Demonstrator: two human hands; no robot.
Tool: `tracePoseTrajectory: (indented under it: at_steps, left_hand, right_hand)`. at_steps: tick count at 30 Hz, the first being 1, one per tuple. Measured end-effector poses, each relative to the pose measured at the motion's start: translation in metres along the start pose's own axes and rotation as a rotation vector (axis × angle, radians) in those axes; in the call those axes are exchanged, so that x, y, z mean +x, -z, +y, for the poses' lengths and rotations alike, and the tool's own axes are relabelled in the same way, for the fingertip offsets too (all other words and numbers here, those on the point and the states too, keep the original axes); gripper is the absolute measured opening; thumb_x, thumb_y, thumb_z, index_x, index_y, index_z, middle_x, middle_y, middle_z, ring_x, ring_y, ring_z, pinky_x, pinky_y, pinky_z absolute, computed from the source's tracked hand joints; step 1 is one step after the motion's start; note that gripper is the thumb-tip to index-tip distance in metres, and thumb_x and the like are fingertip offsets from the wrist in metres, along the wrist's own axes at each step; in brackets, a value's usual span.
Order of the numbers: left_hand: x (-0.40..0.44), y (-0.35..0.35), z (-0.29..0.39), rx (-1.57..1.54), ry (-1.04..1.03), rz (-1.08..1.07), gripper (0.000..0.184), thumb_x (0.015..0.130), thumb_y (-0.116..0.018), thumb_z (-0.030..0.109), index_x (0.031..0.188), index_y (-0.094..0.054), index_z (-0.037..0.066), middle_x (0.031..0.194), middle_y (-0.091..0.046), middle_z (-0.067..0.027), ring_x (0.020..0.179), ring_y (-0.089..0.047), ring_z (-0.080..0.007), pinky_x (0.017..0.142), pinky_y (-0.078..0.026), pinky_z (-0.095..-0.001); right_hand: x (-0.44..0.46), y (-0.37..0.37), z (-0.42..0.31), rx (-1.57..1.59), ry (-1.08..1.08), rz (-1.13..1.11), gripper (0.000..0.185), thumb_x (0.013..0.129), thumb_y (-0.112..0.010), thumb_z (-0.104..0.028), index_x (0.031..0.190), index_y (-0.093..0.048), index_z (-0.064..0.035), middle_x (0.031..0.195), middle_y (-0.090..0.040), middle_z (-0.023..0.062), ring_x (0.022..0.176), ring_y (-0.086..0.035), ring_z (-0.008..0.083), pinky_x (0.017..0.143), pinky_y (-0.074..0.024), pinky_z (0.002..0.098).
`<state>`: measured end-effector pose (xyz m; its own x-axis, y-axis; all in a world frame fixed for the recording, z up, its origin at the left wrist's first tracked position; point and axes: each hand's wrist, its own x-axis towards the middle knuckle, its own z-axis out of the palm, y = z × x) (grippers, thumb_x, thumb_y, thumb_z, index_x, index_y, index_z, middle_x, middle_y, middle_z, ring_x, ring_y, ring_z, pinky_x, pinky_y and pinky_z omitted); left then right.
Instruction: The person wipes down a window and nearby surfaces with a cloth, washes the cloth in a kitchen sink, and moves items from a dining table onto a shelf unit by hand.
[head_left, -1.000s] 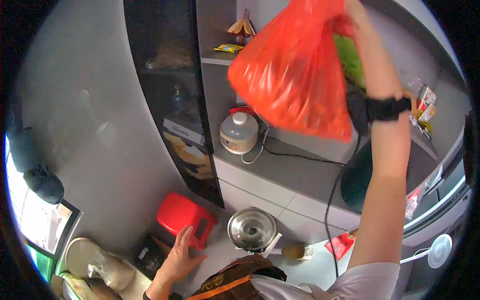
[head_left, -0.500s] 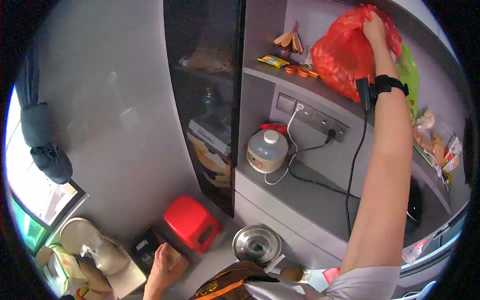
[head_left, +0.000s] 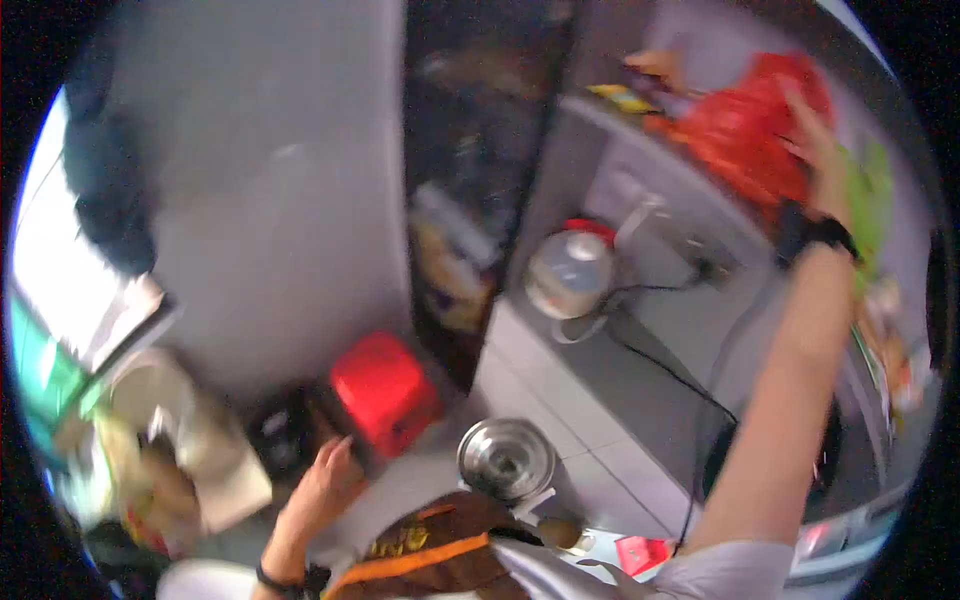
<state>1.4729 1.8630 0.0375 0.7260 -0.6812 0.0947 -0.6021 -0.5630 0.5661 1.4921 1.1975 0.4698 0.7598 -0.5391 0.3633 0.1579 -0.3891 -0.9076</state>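
Observation:
My right hand point(head_left: 815, 135) reaches up to the shelf and lies against a red plastic bag point(head_left: 745, 125). Its fingers look stretched out and the thumb apart, though motion blurs them. Full and slumped, the bag rests on the shelf; what it holds cannot be made out. A green bag point(head_left: 872, 200) is just right of my right wrist. Low on the left, my left hand point(head_left: 335, 478) hangs in front of my body, fingers loosely bent, with nothing visible in it. Behind that hand stands a red plastic stool point(head_left: 383, 385).
A small cooker with a clear lid point(head_left: 570, 275) stands on the counter point(head_left: 650, 365), a black cable trailing nearby. A steel basin point(head_left: 507, 460) is below the drawers. Packets and boxes point(head_left: 230, 485) crowd the lower left. A yellow packet point(head_left: 620, 97) lies on the shelf.
The view has shifted and blurred. The red bag has sunk lower on the shelf, and my right hand has let go of its gathered top. My left hand has risen slightly.

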Motion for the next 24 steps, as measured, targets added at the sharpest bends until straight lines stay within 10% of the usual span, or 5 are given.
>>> tracePoseTrajectory:
  at_steps: [5,10,16,20,24]
  left_hand:
    - [-0.023,0.006,0.02,-0.172,0.208,0.021,0.069,0.082,-0.065,0.021,0.139,-0.029,0.006,0.139,-0.032,-0.0243,0.125,-0.038,-0.0396,0.103,-0.037,-0.0437]
    - [-0.078,-0.041,0.018,-0.161,0.362,0.282,0.062,0.077,-0.07,0.027,0.125,-0.043,0.0,0.114,-0.05,-0.0222,0.095,-0.059,-0.039,0.081,-0.05,-0.0455]
    - [-0.177,-0.056,0.061,-0.302,0.658,0.454,0.051,0.084,-0.063,0.026,0.124,-0.046,0.0,0.11,-0.054,-0.0209,0.099,-0.057,-0.0383,0.082,-0.048,-0.045]
    - [-0.266,-0.078,0.102,-0.412,1.003,0.757,0.044,0.087,-0.058,0.028,0.121,-0.05,0.001,0.109,-0.057,-0.0207,0.102,-0.057,-0.0348,0.085,-0.047,-0.0411]
    - [-0.368,-0.146,0.127,-0.322,1.536,1.151,0.033,0.084,-0.06,0.022,0.109,-0.059,0.001,0.097,-0.064,-0.0158,0.091,-0.062,-0.0293,0.081,-0.05,-0.0379]
  right_hand:
    - [-0.171,-0.114,0.024,-0.259,0.3,-0.176,0.051,0.087,-0.058,-0.029,0.13,-0.046,-0.0049,0.117,-0.056,0.0132,0.102,-0.055,0.0218,0.09,-0.0433,0.0334]
    - [-0.243,-0.192,0.083,-0.215,0.39,-0.468,0.044,0.089,-0.056,-0.025,0.126,-0.05,-0.0028,0.109,-0.06,0.0125,0.093,-0.058,0.02,0.087,-0.0455,0.0312]
    - [-0.318,-0.445,0.154,-0.108,0.328,-1.136,0.03,0.096,-0.045,-0.013,0.12,-0.053,0.0019,0.097,-0.065,0.013,0.084,-0.062,0.0168,0.074,-0.0482,0.0251]
    - [-0.476,-0.573,0.156,-0.057,0.622,-1.553,0.024,0.091,-0.053,-0.011,0.11,-0.061,0.0008,0.098,-0.066,0.0133,0.09,-0.063,0.0194,0.081,-0.0488,0.0309]
    - [-0.653,-0.605,0.155,0.12,0.417,-2.14,0.039,0.082,-0.066,-0.008,0.118,-0.055,0.001,0.106,-0.064,0.0155,0.097,-0.062,0.021,0.084,-0.0489,0.0318]
